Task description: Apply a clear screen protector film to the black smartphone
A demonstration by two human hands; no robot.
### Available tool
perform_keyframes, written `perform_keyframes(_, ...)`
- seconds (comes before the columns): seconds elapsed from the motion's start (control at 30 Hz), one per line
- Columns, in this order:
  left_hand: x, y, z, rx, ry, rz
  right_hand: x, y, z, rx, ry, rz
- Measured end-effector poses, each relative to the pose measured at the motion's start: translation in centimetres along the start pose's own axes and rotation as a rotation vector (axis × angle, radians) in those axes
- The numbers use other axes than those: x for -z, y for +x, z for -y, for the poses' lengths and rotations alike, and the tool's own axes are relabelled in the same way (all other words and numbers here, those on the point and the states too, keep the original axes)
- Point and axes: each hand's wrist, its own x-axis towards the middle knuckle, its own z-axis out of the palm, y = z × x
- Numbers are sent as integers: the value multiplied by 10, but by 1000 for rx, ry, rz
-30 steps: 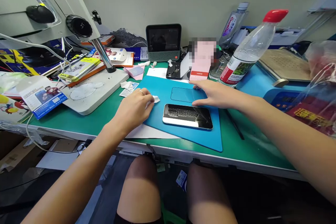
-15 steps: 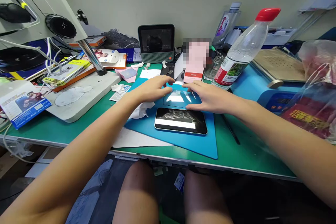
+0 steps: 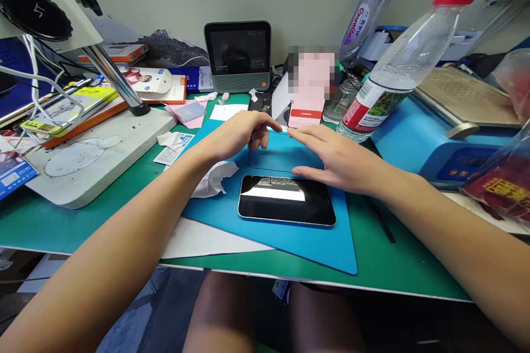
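Observation:
A clear glass screen protector [image 3: 273, 159] with a thin black border is over the blue mat [image 3: 318, 251], just beyond a phone [image 3: 285, 209]. The phone lies flat, its dark glossy screen up and reflecting a bright strip. My left hand [image 3: 244, 135] is closed at the protector's far left corner, fingers bent and index finger reaching along the far edge. Across the right end, my right hand [image 3: 331, 157] grips it, thumb at the near edge and fingers at the far edge. Whether the glass touches the mat I cannot tell.
Crumpled white tissue [image 3: 213, 179] lies left of the phone. A microscope stand [image 3: 103, 160] is at the left. Behind are a smart display [image 3: 238, 58] and a pink-screened phone [image 3: 308, 88]. To the right are a red-capped bottle [image 3: 389, 83], a blue machine [image 3: 414, 127] and a black stick [image 3: 383, 223].
The view has moved closer and tilted up. My left thumb has drawn back left, and its index finger now stretches along the far edge. The bright reflection on the protector is gone.

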Motion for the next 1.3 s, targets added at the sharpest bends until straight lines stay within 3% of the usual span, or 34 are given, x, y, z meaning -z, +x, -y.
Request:
perform_keyframes(0.17,-7,2,-3,12,-251,-23,1,0,5,-56,106,3)
perform_keyframes(0.27,-12,-2,-12,-43,-267,-57,1,-1,8,-103,170,-66)
perform_keyframes(0.37,-18,-8,-18,-151,-164,-146,4,-3,11,-202,356,-217)
perform_keyframes(0.47,-27,-12,-18,-230,51,-135,10,-5,14,-227,622,-347)
perform_keyframes(0.67,-46,-8,-17,-239,331,-104,11,-6,18,-196,806,-393)
perform_keyframes(0.83,-30,-25,-25,-179,512,-67,32,-20,12,-208,739,-291)
perform_keyframes(0.97,-19,-62,-27,-99,607,-43,49,-44,8,-256,638,-32)
perform_keyframes(1.13,-23,-86,-22,-42,630,101,37,-63,11,-303,706,48)
perform_keyframes(1.3,-21,-85,-19,-54,659,161,25,-67,15,-197,455,73)
